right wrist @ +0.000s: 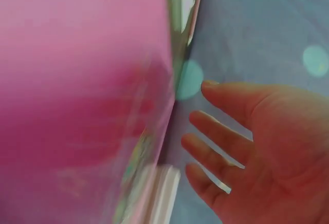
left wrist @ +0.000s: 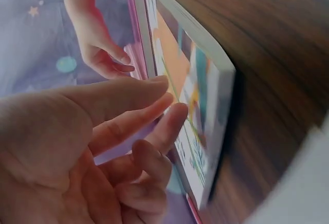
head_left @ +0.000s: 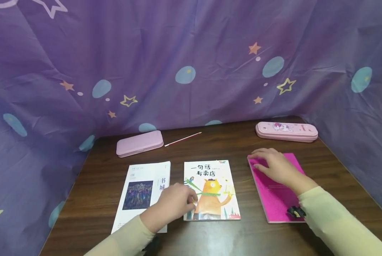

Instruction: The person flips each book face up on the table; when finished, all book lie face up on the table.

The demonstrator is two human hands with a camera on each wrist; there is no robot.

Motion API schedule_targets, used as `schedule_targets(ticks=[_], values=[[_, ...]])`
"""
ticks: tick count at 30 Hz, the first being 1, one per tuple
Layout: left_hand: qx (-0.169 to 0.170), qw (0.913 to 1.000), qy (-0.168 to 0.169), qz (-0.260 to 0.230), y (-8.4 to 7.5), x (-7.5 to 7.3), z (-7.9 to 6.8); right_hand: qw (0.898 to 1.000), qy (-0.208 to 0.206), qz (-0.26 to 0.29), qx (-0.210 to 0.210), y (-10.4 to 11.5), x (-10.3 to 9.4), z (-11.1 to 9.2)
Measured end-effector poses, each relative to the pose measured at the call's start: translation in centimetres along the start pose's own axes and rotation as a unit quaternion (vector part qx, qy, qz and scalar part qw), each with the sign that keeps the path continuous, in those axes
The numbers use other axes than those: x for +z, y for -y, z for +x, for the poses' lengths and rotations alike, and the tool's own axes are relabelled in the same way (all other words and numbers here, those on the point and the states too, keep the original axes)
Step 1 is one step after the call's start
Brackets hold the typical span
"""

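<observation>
Three books lie in a row on the table. My left hand [head_left: 175,202], its fingers loosely bent and holding nothing, hovers between the white book with a dark picture [head_left: 138,195] and the picture book with a yellow bear [head_left: 210,190]. In the left wrist view its thumb and fingertips [left wrist: 177,116] come close together in front of the picture book [left wrist: 193,80]. Over the upper part of the bright pink book [head_left: 274,199] is my right hand [head_left: 275,167]. The right wrist view shows its fingers [right wrist: 218,131] spread and apart from the pink cover [right wrist: 77,80].
A plain pink case [head_left: 139,143] stands at the back left, beside a thin red-and-white stick [head_left: 182,139]. At the back right is a pink pencil case with a rabbit [head_left: 286,131]. Purple patterned cloth [head_left: 165,53] hangs behind and beside the dark wooden table [head_left: 85,199].
</observation>
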State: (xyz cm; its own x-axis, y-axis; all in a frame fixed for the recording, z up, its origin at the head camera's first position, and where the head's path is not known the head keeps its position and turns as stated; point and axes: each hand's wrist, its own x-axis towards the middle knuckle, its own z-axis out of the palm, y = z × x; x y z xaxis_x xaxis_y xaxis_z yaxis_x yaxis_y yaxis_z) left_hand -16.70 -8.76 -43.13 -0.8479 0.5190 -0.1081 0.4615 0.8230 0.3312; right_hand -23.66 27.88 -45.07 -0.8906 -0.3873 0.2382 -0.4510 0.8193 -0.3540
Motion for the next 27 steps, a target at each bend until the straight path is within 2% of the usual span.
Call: schedule_targets(ticks=[5, 10, 14, 20, 27], values=[[0.030, 0.9995, -0.006, -0.002, -1.8, 0.5, 1.8, 1.000, -0.008, -0.005, 0.015, -2.6, -0.7, -1.7], [0.063, 0.9972, -0.039, -0.009, -3.7, 1.0, 3.7, 0.999, -0.028, -0.011, 0.035, -5.4, -1.9, -3.0], [0.096, 0.9933, -0.057, -0.029, -5.3, 2.2, 4.7, 0.998, -0.020, -0.009, 0.054, -8.0, -3.0, -3.8], [0.114, 0.9917, -0.052, -0.026, -6.9, 3.8, 5.6, 0.998, -0.007, -0.003, 0.064, -11.3, -4.0, -4.8], [0.118, 0.9921, -0.038, -0.015, -8.9, 5.2, 6.3, 0.999, -0.015, -0.018, 0.038, -12.5, -3.6, -5.7]])
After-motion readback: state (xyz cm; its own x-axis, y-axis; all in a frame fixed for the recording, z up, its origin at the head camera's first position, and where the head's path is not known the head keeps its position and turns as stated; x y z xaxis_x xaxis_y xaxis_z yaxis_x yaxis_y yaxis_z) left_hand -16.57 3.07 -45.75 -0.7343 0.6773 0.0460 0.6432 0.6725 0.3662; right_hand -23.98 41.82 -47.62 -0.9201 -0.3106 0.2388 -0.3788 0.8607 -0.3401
